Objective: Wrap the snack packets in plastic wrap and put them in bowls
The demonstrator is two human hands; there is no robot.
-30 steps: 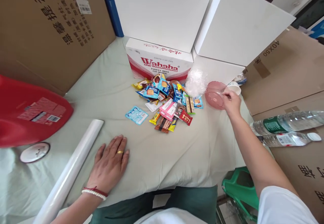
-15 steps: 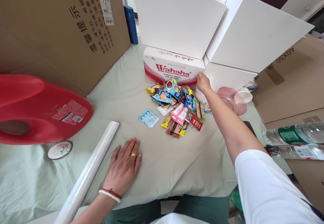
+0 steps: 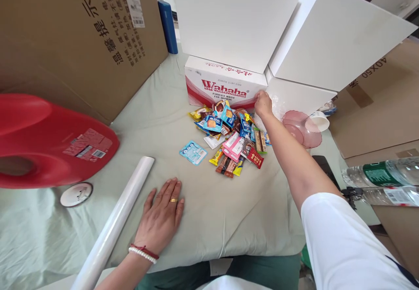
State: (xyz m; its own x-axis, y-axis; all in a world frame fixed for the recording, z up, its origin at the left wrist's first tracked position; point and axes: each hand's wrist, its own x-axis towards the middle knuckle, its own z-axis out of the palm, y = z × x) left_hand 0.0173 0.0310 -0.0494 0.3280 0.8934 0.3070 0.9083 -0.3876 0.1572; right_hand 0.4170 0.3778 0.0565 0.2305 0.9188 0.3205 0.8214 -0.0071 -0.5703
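Note:
My left hand (image 3: pixel 162 211) lies flat on the green tablecloth (image 3: pixel 203 220), fingers stretched and holding nothing. A long white roll (image 3: pixel 114 220) lies beside it on the left. My right hand (image 3: pixel 263 105) is closed at the lower right corner of the white and red Wahaha water box (image 3: pixel 225 82); what its fingers grip, if anything, is hidden. Clear crinkled plastic (image 3: pixel 278 106) shows just behind that hand. In front of the box is a heap of wrapped snacks (image 3: pixel 233 143), left of my right forearm. One light blue packet (image 3: pixel 193 152) lies apart from the heap.
A red jug (image 3: pixel 65 128) and a large cardboard box (image 3: pixel 108 76) stand at the left. White panels (image 3: pixel 229 19) rise behind the water box. To the right are a pink translucent dish (image 3: pixel 303 128), a white cup (image 3: pixel 320 120) and plastic bottles (image 3: pixel 382 174).
The camera view has shifted slightly. My right hand stays closed at the box corner, and my left hand remains flat on the cloth.

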